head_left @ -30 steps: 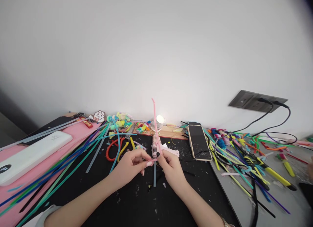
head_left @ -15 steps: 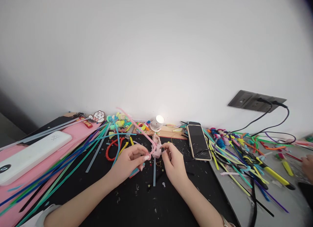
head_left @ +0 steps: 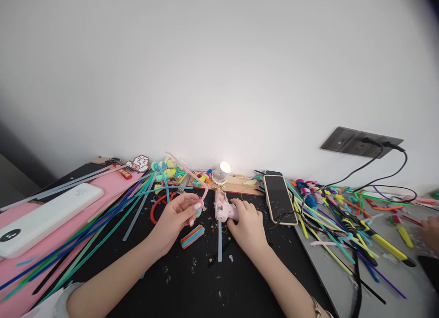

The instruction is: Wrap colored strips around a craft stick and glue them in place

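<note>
Between thumb and fingers, my left hand [head_left: 180,215] pinches a bent pink pipe cleaner [head_left: 187,168], whose long end rises toward the wall. My right hand [head_left: 247,221] is closed around the handle of a small pale pink glue gun [head_left: 222,209] lying on the black mat [head_left: 192,288]. A translucent glue stick [head_left: 220,245] sticks out of the gun's back toward me. Below my left hand lies a short bundle of orange and blue strips [head_left: 192,237]. Red-handled scissors [head_left: 155,212] are partly hidden behind my left hand.
A lit lamp [head_left: 222,172] stands by the wall. Phones [head_left: 278,197] lie right of the glue gun. Many pipe cleaners [head_left: 103,224] and a white power bank [head_left: 51,217] are at left. Yellow-black pliers [head_left: 387,245] and cables lie at right, near another person's hand [head_left: 431,231].
My right hand has gone from fingertips at the glue gun to a grip on its handle. My left hand has drawn slightly left with the pink pipe cleaner, uncovering the striped bundle.
</note>
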The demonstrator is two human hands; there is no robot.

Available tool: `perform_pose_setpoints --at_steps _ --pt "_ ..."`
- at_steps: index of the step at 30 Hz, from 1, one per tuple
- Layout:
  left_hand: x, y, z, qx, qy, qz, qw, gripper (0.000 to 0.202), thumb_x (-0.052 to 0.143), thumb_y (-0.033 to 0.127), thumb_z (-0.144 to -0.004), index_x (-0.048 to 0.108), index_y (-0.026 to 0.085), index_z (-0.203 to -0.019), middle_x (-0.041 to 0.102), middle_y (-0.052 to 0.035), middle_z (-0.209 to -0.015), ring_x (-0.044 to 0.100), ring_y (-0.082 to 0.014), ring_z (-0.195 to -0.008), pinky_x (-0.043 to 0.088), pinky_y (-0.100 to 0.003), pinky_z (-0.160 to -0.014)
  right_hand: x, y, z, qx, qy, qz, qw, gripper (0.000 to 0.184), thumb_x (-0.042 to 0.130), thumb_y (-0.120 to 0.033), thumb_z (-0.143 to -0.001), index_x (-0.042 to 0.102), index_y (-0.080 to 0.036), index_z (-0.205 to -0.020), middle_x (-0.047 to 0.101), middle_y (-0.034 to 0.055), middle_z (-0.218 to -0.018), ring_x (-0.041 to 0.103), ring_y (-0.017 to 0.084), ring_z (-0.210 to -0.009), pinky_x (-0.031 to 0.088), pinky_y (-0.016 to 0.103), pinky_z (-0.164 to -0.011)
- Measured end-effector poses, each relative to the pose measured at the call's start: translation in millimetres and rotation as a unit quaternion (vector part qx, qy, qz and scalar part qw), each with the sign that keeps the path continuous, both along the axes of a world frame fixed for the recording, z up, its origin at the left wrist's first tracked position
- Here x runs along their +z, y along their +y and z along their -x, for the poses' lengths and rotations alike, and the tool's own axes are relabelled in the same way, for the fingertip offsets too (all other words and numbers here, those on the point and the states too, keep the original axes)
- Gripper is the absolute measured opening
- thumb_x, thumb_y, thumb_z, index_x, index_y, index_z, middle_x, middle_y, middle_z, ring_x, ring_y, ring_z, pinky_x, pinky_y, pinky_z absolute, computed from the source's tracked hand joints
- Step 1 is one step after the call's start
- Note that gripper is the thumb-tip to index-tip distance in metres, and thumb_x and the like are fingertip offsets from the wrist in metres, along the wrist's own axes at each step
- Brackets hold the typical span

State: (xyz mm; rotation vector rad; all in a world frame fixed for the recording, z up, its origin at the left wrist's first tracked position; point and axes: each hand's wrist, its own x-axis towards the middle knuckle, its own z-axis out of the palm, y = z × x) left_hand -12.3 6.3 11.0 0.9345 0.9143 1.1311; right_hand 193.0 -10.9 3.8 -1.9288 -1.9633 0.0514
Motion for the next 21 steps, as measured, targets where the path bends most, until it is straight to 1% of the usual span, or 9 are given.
perform_pose_setpoints --at_steps 2,4,7,10,12,17,19,21 --pt "-1.7 2.3 1.4 0.005 -0.018 0.005 1.000 0.028 0.079 0.036 -0.072 0.064 0.021 -0.090 0.060 0.0046 -0.077 0.040 -0.0042 -0.049 0.036 -0.020 -0.050 3.0 0.3 -1.6 0.023 0.063 -0.020 0.998 0.035 0.057 -0.016 -0.079 0.064 -0.019 -0.112 0.067 0.0086 -0.100 0.058 0.028 -0.097 0.040 0.037 -0.081" --pt "-3.2 4.4 2.6 0.009 -0.033 0.008 0.999 0.029 0.080 0.036 -0.073 0.064 0.021 -0.091 0.058 0.0055 -0.075 0.039 -0.0040 -0.049 0.035 -0.019 -0.050 3.8 1.2 -3.1 0.055 0.158 -0.039 0.985 0.027 0.057 -0.019 -0.079 0.066 -0.019 -0.105 0.068 0.0068 -0.096 0.060 0.025 -0.090 0.043 0.034 -0.079" --pt "-3.0 5.8 3.6 0.014 -0.044 0.009 0.999 0.028 0.079 0.036 -0.074 0.064 0.021 -0.092 0.057 0.0063 -0.072 0.039 -0.0038 -0.050 0.035 -0.018 -0.050 1.2 3.0 -4.6 0.103 0.301 -0.044 0.947 0.016 0.059 -0.024 -0.080 0.067 -0.019 -0.092 0.070 0.0059 -0.089 0.063 0.022 -0.080 0.047 0.031 -0.073" --pt "-0.7 5.3 3.4 0.023 -0.036 0.013 0.999 0.029 0.080 0.037 -0.073 0.063 0.020 -0.091 0.056 0.0061 -0.072 0.038 -0.0039 -0.049 0.035 -0.019 -0.050 -2.5 4.2 -4.6 0.124 0.380 -0.045 0.916 0.012 0.060 -0.028 -0.079 0.068 -0.020 -0.083 0.071 0.0064 -0.083 0.064 0.023 -0.077 0.051 0.032 -0.069" --pt "0.4 4.8 3.0 0.030 -0.028 0.013 0.999 0.031 0.080 0.037 -0.072 0.063 0.020 -0.092 0.057 0.0054 -0.073 0.038 -0.0040 -0.049 0.034 -0.019 -0.049 -3.3 4.3 -3.7 0.136 0.406 -0.035 0.903 0.012 0.061 -0.029 -0.078 0.069 -0.020 -0.082 0.072 0.0067 -0.083 0.066 0.024 -0.079 0.053 0.032 -0.069" --pt "-1.0 4.8 3.2 0.039 -0.019 0.007 0.999 0.033 0.081 0.039 -0.070 0.064 0.019 -0.091 0.057 0.0045 -0.075 0.038 -0.0041 -0.049 0.033 -0.020 -0.049 -1.5 2.5 -0.6 0.178 0.429 0.012 0.886 0.020 0.061 -0.028 -0.079 0.072 -0.021 -0.094 0.075 0.0073 -0.094 0.069 0.025 -0.086 0.056 0.033 -0.071" --pt "-2.5 5.0 3.9 0.035 -0.022 0.006 0.999 0.032 0.081 0.038 -0.071 0.064 0.019 -0.091 0.056 0.0047 -0.074 0.037 -0.0041 -0.049 0.033 -0.020 -0.049 -2.0 1.8 0.3 0.185 0.425 0.009 0.886 0.022 0.060 -0.028 -0.080 0.073 -0.021 -0.096 0.075 0.0072 -0.095 0.069 0.025 -0.085 0.056 0.032 -0.071" --pt "-3.9 5.3 4.6 0.030 -0.025 0.007 0.999 0.031 0.081 0.037 -0.072 0.064 0.019 -0.091 0.056 0.0050 -0.073 0.037 -0.0040 -0.049 0.033 -0.019 -0.049 -3.3 1.4 0.8 0.171 0.400 -0.015 0.900 0.021 0.061 -0.028 -0.079 0.074 -0.022 -0.094 0.076 0.0059 -0.091 0.070 0.024 -0.081 0.056 0.031 -0.068"
